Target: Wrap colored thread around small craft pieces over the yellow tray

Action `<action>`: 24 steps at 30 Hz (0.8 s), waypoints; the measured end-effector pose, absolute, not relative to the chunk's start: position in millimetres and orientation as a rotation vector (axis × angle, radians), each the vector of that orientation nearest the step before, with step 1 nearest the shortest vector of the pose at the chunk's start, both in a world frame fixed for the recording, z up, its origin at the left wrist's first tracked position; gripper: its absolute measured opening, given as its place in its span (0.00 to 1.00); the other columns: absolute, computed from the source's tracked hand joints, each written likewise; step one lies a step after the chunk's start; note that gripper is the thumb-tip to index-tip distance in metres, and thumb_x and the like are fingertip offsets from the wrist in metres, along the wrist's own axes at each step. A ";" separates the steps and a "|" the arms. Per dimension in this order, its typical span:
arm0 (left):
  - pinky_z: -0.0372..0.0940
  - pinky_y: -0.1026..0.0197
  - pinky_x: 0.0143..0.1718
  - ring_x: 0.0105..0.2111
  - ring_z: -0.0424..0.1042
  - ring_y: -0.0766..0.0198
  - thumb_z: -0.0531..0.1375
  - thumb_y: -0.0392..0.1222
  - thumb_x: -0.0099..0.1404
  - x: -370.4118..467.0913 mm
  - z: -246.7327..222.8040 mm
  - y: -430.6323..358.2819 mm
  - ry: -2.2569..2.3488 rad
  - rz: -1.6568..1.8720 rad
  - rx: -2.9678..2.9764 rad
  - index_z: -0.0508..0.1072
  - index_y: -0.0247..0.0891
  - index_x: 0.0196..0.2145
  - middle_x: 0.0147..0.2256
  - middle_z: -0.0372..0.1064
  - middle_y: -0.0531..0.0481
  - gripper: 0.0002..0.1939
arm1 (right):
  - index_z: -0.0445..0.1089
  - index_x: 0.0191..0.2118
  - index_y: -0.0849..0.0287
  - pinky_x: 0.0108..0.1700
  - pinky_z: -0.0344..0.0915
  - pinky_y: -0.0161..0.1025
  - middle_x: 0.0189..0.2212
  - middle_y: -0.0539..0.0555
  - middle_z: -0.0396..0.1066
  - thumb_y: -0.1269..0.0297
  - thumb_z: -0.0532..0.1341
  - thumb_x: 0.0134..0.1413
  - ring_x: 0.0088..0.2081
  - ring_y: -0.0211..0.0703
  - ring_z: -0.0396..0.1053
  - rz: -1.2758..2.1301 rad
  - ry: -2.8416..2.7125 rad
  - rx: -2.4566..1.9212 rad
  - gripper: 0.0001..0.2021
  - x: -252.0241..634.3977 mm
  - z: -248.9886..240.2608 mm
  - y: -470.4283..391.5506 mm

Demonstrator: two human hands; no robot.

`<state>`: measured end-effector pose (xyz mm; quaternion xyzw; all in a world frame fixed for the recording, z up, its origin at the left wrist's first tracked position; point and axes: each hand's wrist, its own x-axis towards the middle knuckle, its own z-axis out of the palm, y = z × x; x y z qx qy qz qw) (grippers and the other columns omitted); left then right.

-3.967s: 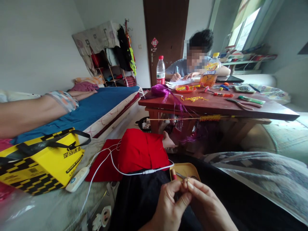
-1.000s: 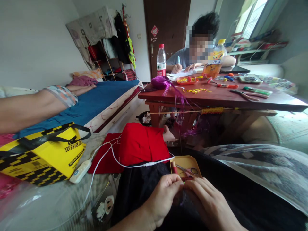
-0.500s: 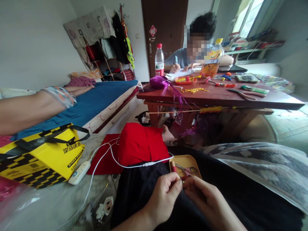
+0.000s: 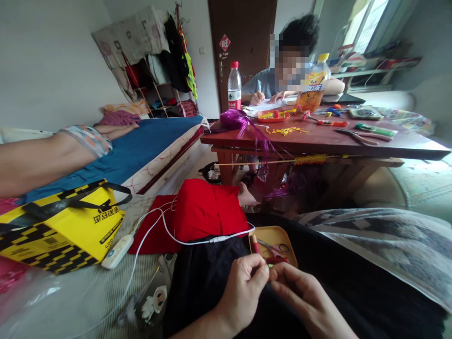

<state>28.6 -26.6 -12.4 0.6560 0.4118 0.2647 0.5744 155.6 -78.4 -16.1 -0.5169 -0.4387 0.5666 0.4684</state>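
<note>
Because the green bit (image 4: 270, 266) is so small, the close work between the fingertips wants a light, even pinch from both sides, with any turning done by thumb and forefinger rather than the wrists. Seen from the head view, it sits just past the near edge of the yellow tray (image 4: 271, 229), above the black cloth (image 4: 339, 273); resting the forearms on the lap would help steady so fine a hold, and lifting the bit clear of the clutter behind would make it easier to see. The scissors (image 4: 278, 249) lie in the tray, and the red spool (image 4: 254, 246) is at its left side, both near enough to call for care with the knuckles.

The left hand (image 4: 244, 285) has thumb and forefinger pressed together at the left side of the bit. The right hand (image 4: 300, 288) is just as narrow, its fingertips meeting the bit from the other side, the remaining fingers curled under. What the bit is, I cannot tell; the fingers cover most of it.
</note>
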 end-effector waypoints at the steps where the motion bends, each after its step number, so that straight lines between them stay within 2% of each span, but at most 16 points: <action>1: 0.47 0.66 0.23 0.21 0.48 0.70 0.51 0.44 0.60 29.0 -12.4 -26.2 0.958 0.609 1.498 0.56 0.37 0.18 0.18 0.48 0.58 0.16 | 0.61 0.26 0.60 0.29 0.60 0.32 0.22 0.48 0.61 0.50 0.59 0.48 0.26 0.36 0.59 1.403 -1.050 -1.251 0.16 155.4 -15.2 -78.4; 6: 0.42 0.66 0.20 0.18 0.46 0.72 0.54 0.51 0.55 28.6 -6.9 -20.7 0.957 0.470 1.160 0.58 0.38 0.21 0.17 0.51 0.59 0.15 | 0.63 0.30 0.60 0.33 0.63 0.35 0.24 0.50 0.67 0.57 0.56 0.53 0.28 0.39 0.66 1.281 -1.190 -1.273 0.10 158.0 -20.0 -76.7; 10: 0.38 0.66 0.19 0.17 0.44 0.74 0.58 0.52 0.51 27.5 -2.9 -19.1 0.908 0.404 0.929 0.57 0.38 0.21 0.16 0.49 0.61 0.17 | 0.66 0.32 0.58 0.27 0.64 0.32 0.23 0.50 0.70 0.65 0.55 0.54 0.24 0.38 0.68 0.749 -1.543 -1.427 0.05 163.2 -27.2 -76.9; 13: 0.37 0.66 0.19 0.16 0.43 0.75 0.58 0.53 0.50 26.7 -2.1 -19.7 0.890 0.374 0.879 0.58 0.38 0.22 0.16 0.49 0.61 0.17 | 0.67 0.30 0.57 0.26 0.66 0.31 0.22 0.50 0.71 0.66 0.53 0.57 0.23 0.37 0.69 0.294 -1.708 -1.312 0.08 165.2 -24.8 -75.7; 15: 0.38 0.66 0.19 0.17 0.45 0.74 0.57 0.53 0.52 26.3 -1.5 -20.0 0.919 0.372 0.940 0.59 0.37 0.22 0.16 0.51 0.60 0.16 | 0.67 0.29 0.57 0.26 0.67 0.30 0.21 0.50 0.71 0.66 0.52 0.59 0.22 0.36 0.69 0.126 -1.766 -1.267 0.10 165.1 -21.0 -73.9; 19: 0.39 0.66 0.18 0.16 0.46 0.75 0.57 0.50 0.52 26.5 0.4 -19.3 0.968 0.376 1.025 0.58 0.37 0.20 0.15 0.51 0.60 0.15 | 0.67 0.29 0.57 0.26 0.67 0.31 0.20 0.51 0.71 0.67 0.51 0.60 0.22 0.36 0.69 0.013 -1.809 -1.260 0.11 163.7 -16.8 -71.4; 24: 0.35 0.66 0.17 0.15 0.41 0.76 0.57 0.44 0.48 26.3 0.0 -16.0 0.929 0.288 0.856 0.55 0.38 0.19 0.15 0.46 0.62 0.12 | 0.68 0.33 0.58 0.29 0.65 0.32 0.20 0.50 0.72 0.73 0.48 0.61 0.21 0.35 0.68 -0.114 -1.935 -1.137 0.12 168.4 -10.8 -72.0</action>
